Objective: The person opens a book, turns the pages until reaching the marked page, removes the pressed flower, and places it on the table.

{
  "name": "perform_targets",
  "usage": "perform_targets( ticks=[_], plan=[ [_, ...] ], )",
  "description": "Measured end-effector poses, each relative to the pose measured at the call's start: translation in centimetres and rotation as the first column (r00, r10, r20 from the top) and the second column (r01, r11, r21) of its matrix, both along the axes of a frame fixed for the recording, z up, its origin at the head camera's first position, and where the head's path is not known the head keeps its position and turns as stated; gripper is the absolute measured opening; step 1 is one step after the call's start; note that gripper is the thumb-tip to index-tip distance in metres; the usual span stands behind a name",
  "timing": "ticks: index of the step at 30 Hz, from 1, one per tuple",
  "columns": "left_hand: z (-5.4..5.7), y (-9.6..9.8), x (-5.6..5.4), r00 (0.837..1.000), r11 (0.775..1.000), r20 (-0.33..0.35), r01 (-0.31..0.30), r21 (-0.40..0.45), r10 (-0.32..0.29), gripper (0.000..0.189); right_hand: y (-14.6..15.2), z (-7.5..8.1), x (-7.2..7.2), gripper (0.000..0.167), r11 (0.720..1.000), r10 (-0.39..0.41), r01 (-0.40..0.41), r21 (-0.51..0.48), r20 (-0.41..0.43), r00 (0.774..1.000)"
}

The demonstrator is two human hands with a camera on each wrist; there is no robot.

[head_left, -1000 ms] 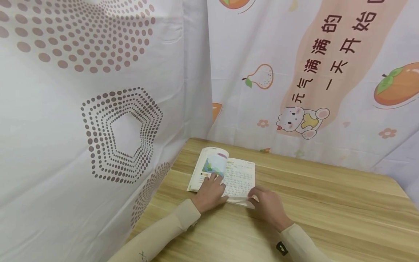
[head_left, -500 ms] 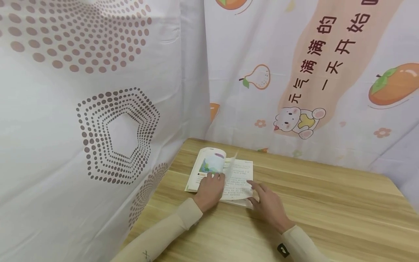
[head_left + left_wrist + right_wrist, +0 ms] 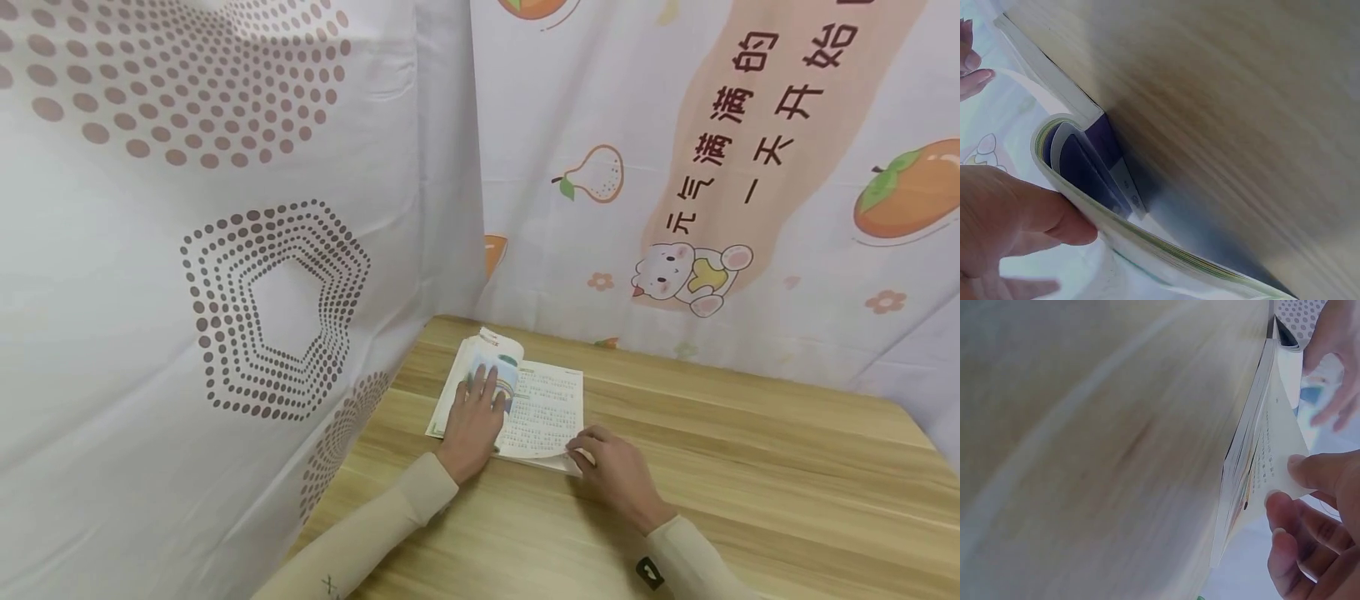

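Observation:
An open book [image 3: 546, 408] lies on the table, a colour picture on its left page and dense text on its right page. My left hand [image 3: 474, 421] rests on the left page with its fingers extended over the picture. In the left wrist view the thumb of that hand touches the curved left stack of pages [image 3: 1166, 250]. My right hand [image 3: 615, 471] is at the book's lower right corner. Its thumb and index finger pinch the corner of a lifted page [image 3: 1282, 437] in the right wrist view, and the other fingers curl below.
The book rests on a wood-grain table [image 3: 750, 467], whose surface stretches away to the right. A dotted white curtain [image 3: 150, 333] hangs close along the left side. Behind the table hangs another curtain [image 3: 540, 275] printed with fruit and Chinese characters.
A page seen upright in mid-turn half a second ago now lies on the left side, showing a different picture. My left hand has shifted onto it. My right hand has taken another page corner.

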State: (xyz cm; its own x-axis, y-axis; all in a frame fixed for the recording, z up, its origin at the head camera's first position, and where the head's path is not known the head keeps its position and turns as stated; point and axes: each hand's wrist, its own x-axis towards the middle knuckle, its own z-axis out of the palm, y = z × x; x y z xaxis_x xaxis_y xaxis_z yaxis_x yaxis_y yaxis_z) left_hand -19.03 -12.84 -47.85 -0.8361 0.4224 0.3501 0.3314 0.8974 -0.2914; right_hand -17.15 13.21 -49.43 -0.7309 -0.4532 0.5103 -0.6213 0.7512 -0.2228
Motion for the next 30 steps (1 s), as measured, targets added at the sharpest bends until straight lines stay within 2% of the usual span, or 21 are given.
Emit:
perform_targets(
  ticks=[4, 7, 10, 12, 17, 20, 24, 30],
  plan=[
    [0.0, 0.1, 0.1, 0.998, 0.999, 0.053, 0.032, -0.022, -0.031, 0.041, 0.0, 0.0, 0.0, 0.012, 1.000, -0.012, 0.012, 0.021, 0.031, 0.999],
    [0.1, 0.3, 0.1, 0.994, 0.996, 0.066, 0.086, -0.023, -0.084, 0.035, 0.0, -0.1, 0.1, 0.010, 0.999, -0.031, 0.028, 0.047, 0.070, 0.997],
    [0.3, 0.6, 0.1, 0.987, 0.990, 0.078, 0.141, -0.007, -0.140, 0.019, 0.0, -0.2, 0.1, 0.009, 0.997, -0.044, 0.038, 0.069, 0.094, 0.995],
    [0.3, 0.7, 0.2, 0.983, 0.987, 0.093, 0.158, 0.020, -0.160, 0.021, 0.1, -0.2, 0.1, 0.010, 0.996, -0.045, 0.039, 0.075, 0.087, 0.995],
    [-0.3, 1.0, 0.5, 0.983, 0.985, 0.070, 0.164, 0.048, -0.167, 0.056, 0.1, 0.1, 0.0, 0.015, 0.999, -0.023, 0.023, 0.047, -0.003, 1.000],
    [-0.7, 1.0, 0.5, 0.986, 0.986, 0.023, 0.166, 0.031, -0.167, 0.065, -0.1, 0.3, -0.1, 0.017, 1.000, -0.015, 0.017, 0.026, -0.064, 0.998],
    [-1.1, 1.1, 0.3, 0.989, 0.989, -0.001, 0.148, 0.016, -0.148, 0.056, -0.2, 0.6, -0.1, 0.020, 1.000, -0.019, 0.017, -0.016, -0.116, 0.993],
    [-1.1, 1.2, 0.3, 0.992, 0.992, -0.002, 0.128, 0.021, -0.128, 0.033, -0.4, 0.8, -0.3, 0.025, 0.993, -0.014, -0.007, -0.120, -0.177, 0.984]
  ],
)
